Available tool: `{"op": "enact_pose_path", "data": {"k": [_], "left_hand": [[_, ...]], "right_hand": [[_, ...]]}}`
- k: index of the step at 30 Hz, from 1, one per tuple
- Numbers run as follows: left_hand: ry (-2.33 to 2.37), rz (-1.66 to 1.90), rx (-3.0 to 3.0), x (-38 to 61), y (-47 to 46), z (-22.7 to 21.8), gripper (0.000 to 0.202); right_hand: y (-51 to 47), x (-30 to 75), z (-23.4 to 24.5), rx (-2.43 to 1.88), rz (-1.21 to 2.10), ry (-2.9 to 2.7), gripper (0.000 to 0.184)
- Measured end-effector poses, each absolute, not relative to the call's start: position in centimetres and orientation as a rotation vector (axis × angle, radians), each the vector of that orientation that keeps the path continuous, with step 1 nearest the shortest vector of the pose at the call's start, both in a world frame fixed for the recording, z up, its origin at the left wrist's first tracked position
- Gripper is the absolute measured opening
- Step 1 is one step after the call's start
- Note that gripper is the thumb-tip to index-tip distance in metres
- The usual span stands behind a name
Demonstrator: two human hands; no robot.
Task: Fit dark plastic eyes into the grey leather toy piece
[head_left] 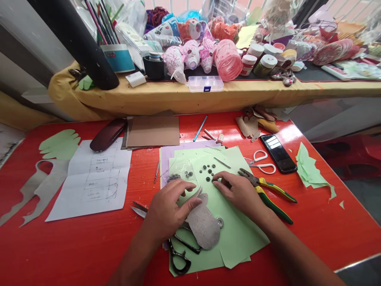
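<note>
My left hand (169, 210) rests on a grey cut-out shape (205, 224) that lies on light green paper sheets (238, 230), its fingers curved and spread, the thumb pressing the grey piece. My right hand (238, 190) reaches into a scatter of small dark metal eyelets (208, 171) on the green paper, fingertips pinched together at one of them. A metal ring (220, 222) lies beside the grey shape. Black-handled scissors (181, 250) lie partly under my left hand.
Green-and-yellow pliers (268, 192) lie right of my right hand, with white scissors (263, 163) and a black phone (278, 153) beyond. A sketched white sheet (92, 178), cardboard (153, 131) and a dark case (107, 135) sit left on the red table (59, 250). A cluttered shelf (208, 95) runs behind.
</note>
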State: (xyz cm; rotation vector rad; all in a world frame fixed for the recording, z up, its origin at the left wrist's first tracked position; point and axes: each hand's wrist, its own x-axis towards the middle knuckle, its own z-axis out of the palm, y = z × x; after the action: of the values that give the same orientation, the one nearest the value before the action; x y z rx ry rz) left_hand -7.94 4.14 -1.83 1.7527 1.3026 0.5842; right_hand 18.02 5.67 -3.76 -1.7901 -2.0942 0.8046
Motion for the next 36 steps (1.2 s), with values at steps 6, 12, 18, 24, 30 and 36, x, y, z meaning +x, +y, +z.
{"op": "enact_pose_path", "data": {"k": [6,12,18,24,30,36], "left_hand": [[1.402,0.758,1.675,-7.9,4.1,-1.9,0.029],[1.426,0.75,1.653,-7.7,4.2,-2.0,0.028],[1.426,0.747,1.64,-7.7,4.3,-2.2,0.028],[1.418,0.675,1.631,-7.8,4.4,-1.9,0.031],[1.408,0.414,1.785,-7.8,3.9,-1.1,0.04],[1.423,0.328,1.883,-6.9,3.4,-1.3,0.026]], "right_hand": [[7.0,18.0,-2.9,-1.795,0.746,-2.036,0.02],[9.4,16.7,-2.9,-1.873,0.591,-2.182,0.014],[10.3,16.1,-3.5,-1.933,0.558,-2.244,0.01],[10.5,15.9,-3.2,-1.883,0.619,-2.179,0.006],[8.2,16.0,-2.3,-1.592,0.948,-1.92,0.008],[5.8,16.2,-2.8,-1.469,1.124,-1.753,0.007]]}}
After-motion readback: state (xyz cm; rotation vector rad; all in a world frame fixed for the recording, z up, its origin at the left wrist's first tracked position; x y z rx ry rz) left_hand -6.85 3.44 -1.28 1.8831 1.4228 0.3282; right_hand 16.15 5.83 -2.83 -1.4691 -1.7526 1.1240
